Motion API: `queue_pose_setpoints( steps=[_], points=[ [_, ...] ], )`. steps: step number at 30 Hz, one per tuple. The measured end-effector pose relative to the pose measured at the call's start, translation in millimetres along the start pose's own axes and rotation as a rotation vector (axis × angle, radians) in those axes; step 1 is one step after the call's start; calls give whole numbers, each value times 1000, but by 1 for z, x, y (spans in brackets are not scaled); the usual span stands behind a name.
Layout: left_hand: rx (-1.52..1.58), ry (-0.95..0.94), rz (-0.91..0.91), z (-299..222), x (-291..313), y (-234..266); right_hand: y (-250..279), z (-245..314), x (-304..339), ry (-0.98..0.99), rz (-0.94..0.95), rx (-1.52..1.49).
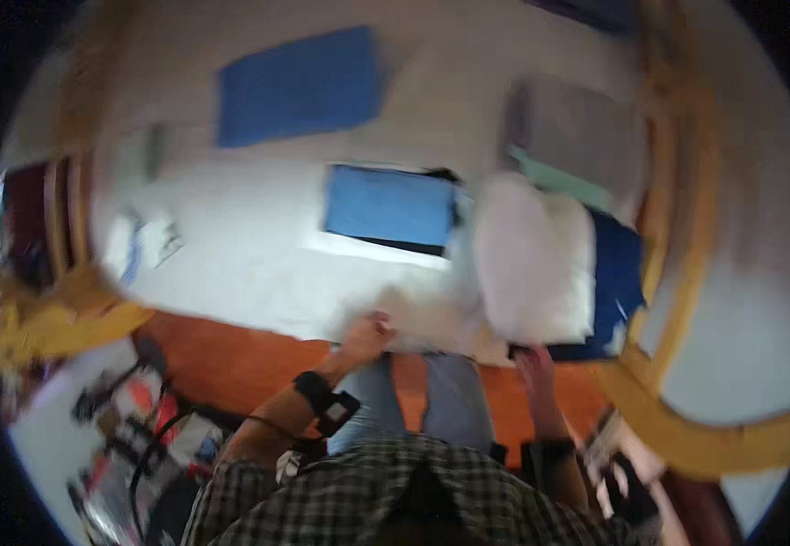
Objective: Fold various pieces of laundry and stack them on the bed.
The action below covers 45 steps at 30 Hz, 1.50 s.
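the work in hand appears to be sorting and stacking folded laundry on a bed covered with a white sheet (222, 282), probably at the step of handling the soft pile near its front edge. the right hand (534, 366) reaches to the lower edge of a thick, cream-white folded cloth (533, 264), which lies at the right of the bed beside and partly over a navy blue garment (618, 282); blur hides whether its fingers pinch any fabric, so the grip cannot be told. the left hand (367, 337) is loosely curled at the front edge, just beside a blurred beige patch of cloth (422, 317), and whether it pinches that cloth cannot be told either. the next move likely calls for a sure hold low on the cream-white cloth, with both hands supporting it so that the folds do not slip. counted, there are two hands, one cream-white cloth, one navy garment and one beige patch; beyond them lie one mint-green cloth (563, 179), one grey folded cloth (586, 123), one larger blue folded cloth (299, 88) and one light-blue folded cloth (390, 205) resting over one black cloth (408, 247); at the left is one small white-and-blue bundle (145, 244).
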<state>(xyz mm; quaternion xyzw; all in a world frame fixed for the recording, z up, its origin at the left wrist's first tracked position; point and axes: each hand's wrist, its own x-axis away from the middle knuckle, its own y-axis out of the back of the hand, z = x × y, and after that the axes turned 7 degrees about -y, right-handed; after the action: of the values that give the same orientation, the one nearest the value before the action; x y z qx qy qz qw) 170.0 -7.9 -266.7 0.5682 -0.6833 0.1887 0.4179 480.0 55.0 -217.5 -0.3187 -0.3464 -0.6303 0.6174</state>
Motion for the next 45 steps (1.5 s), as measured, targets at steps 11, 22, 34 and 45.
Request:
queue_pose_setpoints(
  steps=[11,22,34,45],
  points=[
    [-111,-380,120,-118,-118,-36,1,32,-46,182,-308,418],
    [-397,-130,103,-103,-163,-67,-23,63,-44,530,-389,892],
    [-371,-197,139,-116,-158,-65,-12,77,-81,131,-524,1179],
    [-164,-128,462,-204,-113,-41,-13,75,-75,162,-221,795]
  ],
)
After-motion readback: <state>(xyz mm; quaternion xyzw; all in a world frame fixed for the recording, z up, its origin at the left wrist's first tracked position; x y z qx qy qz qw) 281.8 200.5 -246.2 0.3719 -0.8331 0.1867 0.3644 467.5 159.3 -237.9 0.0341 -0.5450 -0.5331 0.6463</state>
